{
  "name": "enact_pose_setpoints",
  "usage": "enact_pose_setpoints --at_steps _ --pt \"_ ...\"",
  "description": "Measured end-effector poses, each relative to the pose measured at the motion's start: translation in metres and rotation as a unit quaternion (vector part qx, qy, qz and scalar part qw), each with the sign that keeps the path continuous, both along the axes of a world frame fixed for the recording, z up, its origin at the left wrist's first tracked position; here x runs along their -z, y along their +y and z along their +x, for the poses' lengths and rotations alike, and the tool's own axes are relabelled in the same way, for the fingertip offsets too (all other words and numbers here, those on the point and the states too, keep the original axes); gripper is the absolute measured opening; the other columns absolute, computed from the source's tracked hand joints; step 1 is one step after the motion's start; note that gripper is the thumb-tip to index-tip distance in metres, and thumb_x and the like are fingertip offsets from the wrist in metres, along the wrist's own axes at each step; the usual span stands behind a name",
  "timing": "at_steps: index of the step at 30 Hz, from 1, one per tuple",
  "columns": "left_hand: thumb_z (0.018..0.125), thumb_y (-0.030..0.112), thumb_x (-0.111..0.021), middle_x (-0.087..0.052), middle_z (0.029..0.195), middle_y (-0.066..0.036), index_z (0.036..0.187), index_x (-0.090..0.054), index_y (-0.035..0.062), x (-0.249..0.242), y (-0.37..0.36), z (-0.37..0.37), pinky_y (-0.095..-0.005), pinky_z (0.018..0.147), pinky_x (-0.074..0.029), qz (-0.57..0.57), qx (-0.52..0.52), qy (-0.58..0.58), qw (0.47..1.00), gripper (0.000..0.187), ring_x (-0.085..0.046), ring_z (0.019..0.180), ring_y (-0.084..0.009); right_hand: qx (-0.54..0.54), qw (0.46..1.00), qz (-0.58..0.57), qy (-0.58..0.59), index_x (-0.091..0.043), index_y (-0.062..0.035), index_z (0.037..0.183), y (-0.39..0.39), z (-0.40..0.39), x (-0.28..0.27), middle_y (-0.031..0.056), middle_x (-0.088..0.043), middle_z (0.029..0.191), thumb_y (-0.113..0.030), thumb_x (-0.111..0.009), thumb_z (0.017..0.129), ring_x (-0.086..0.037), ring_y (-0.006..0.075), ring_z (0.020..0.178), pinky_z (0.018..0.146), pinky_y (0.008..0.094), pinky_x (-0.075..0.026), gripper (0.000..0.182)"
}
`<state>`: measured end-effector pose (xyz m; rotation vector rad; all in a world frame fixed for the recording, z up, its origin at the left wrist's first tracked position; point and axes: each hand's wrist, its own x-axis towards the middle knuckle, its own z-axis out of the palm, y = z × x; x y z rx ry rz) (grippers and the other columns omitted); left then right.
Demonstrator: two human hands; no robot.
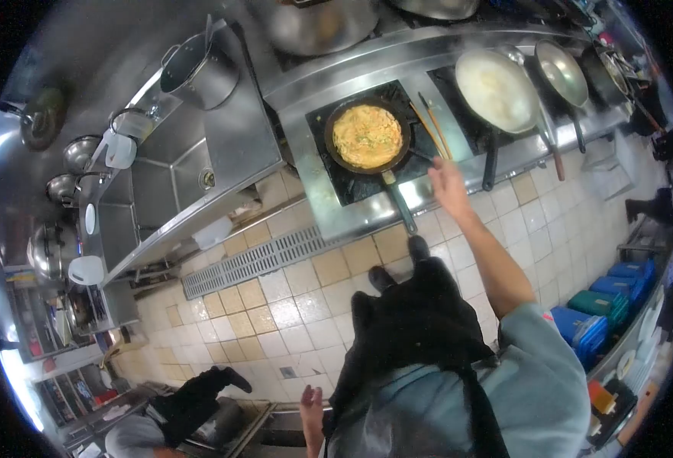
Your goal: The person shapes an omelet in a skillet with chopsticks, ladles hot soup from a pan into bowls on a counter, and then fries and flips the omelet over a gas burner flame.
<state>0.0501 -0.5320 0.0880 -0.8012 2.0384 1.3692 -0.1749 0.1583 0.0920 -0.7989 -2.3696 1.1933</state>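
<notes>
A round egg pancake (367,136) with orange and green bits fills a dark frying pan (408,130) on the front burner. The pan's handle (400,201) points toward me over the stove's edge. To its right, my right hand (448,183) reaches forward with fingers extended, fingertips right at the near ends of a pair of wooden chopsticks (431,128) lying beside the burner. Low in view, away from the stove, my left hand (311,404) hangs at my side, fingers apart and holding nothing.
A large pale wok (497,90) and a smaller metal pan (561,72) stand on the stove to the right. Left is a sink (164,179) with a tall pot (199,75). Behind me are another person (176,416) and blue bins (581,328).
</notes>
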Motion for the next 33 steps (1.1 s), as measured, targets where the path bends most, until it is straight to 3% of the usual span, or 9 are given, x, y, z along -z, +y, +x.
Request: enact_pose_setpoints --at_steps 1,4,8,13,23,25,26,29,33 --pt "0.094 0.02 -0.068 -0.06 0.122 -0.017 0.142 -0.043 -0.0051 0.014 -0.004 0.008 -0.0275 0.083 -0.048 0.001 0.024 -0.01 1.0 0.06 -0.06 0.101 -0.0173 0.019 0.994 0.109 0.02 -0.054 -0.0003 0.126 0.013 -0.005 0.002 0.0228 -0.058 0.118 -0.023 -0.061 0.094 -0.056 0.0403 0.108 0.094 0.0456 -0.045 0.04" --pt "0.094 0.02 -0.068 -0.06 0.123 -0.02 0.143 -0.038 -0.0082 -0.09 0.124 -0.036 -0.0301 0.089 -0.049 0.012 -0.028 -0.07 0.997 0.064 -0.062 0.101 -0.0211 0.073 0.972 0.225 0.01 -0.052 -0.0017 0.128 0.031 -0.028 -0.001 0.0242 -0.055 0.119 -0.007 -0.065 0.084 -0.055 0.0435 0.106 0.095 0.0478 -0.045 0.046" --pt "0.094 0.02 -0.068 -0.057 0.129 -0.022 0.144 -0.033 -0.01 -0.096 0.138 -0.039 -0.0315 0.095 -0.047 0.163 -0.05 -0.038 0.985 0.068 -0.061 0.109 -0.0238 0.119 0.953 0.269 -0.078 -0.054 0.0002 0.121 0.063 -0.042 0.032 0.0251 -0.058 0.112 0.002 -0.062 0.078 -0.056 0.0428 0.105 0.093 0.048 -0.047 0.044" --pt "0.093 0.019 -0.069 -0.05 0.137 -0.024 0.145 -0.033 -0.0091 -0.092 0.157 -0.044 -0.0348 0.099 -0.045 0.069 0.0 0.014 0.998 0.069 -0.056 0.119 -0.0269 0.078 0.949 0.256 -0.166 -0.055 0.0009 0.106 0.076 -0.045 0.027 0.0262 -0.061 0.107 -0.001 -0.064 0.077 -0.06 0.043 0.099 0.088 0.0481 -0.051 0.03" --pt "0.095 0.015 -0.065 -0.054 0.137 -0.02 0.142 -0.041 -0.0067 -0.14 0.279 -0.156 -0.0342 0.1 -0.046 0.112 0.112 0.198 0.967 0.057 -0.057 0.121 -0.0264 0.077 0.964 0.048 -0.248 -0.053 0.0042 0.109 0.074 -0.062 0.017 0.0282 -0.066 0.1 -0.011 -0.054 0.091 -0.066 0.0441 0.097 0.087 0.0497 -0.052 0.024" --pt "0.096 0.014 -0.063 -0.058 0.133 -0.017 0.14 -0.046 -0.005 -0.149 0.318 -0.187 -0.0326 0.1 -0.046 0.123 0.133 0.219 0.959 0.051 -0.058 0.119 -0.0235 0.054 0.991 0.005 -0.124 -0.053 0.003 0.115 0.073 -0.061 0.015 0.0249 -0.068 0.096 -0.016 -0.052 0.095 -0.069 0.0399 0.087 0.076 0.0466 -0.055 0.028" --pt "0.097 0.014 -0.061 -0.06 0.13 -0.016 0.138 -0.048 -0.0045 -0.152 0.337 -0.202 -0.0322 0.1 -0.045 0.124 0.137 0.218 0.958 0.047 -0.058 0.118 -0.0222 0.026 0.985 -0.163 -0.054 -0.053 -0.0027 0.121 0.059 -0.054 -0.024 0.0148 -0.067 0.087 -0.019 -0.051 0.097 -0.066 0.026 0.067 0.055 0.038 -0.051 0.029" --pt "0.101 0.023 -0.056 -0.058 0.132 -0.018 0.138 -0.047 -0.0059 -0.138 0.4 -0.246 -0.0344 0.1 -0.048 0.174 0.161 0.233 0.943 0.047 -0.058 0.12 -0.0252 -0.08 0.883 -0.462 0.021 -0.053 -0.0049 0.121 0.018 -0.031 -0.103 0.0001 -0.052 0.075 -0.016 -0.047 0.101 -0.046 0.0089 0.05 0.041 0.0241 -0.036 0.024" --pt "0.105 0.03 -0.048 -0.06 0.126 -0.016 0.137 -0.048 -0.0038 -0.149 0.494 -0.284 -0.0324 0.095 -0.05 0.381 0.066 0.169 0.907 0.047 -0.061 0.111 -0.0227 -0.257 0.817 -0.516 -0.017 -0.053 -0.0039 0.125 -0.023 -0.01 -0.149 0.0029 -0.057 0.087 -0.019 -0.047 0.103 -0.059 0.0109 0.066 0.047 0.024 -0.05 0.028"
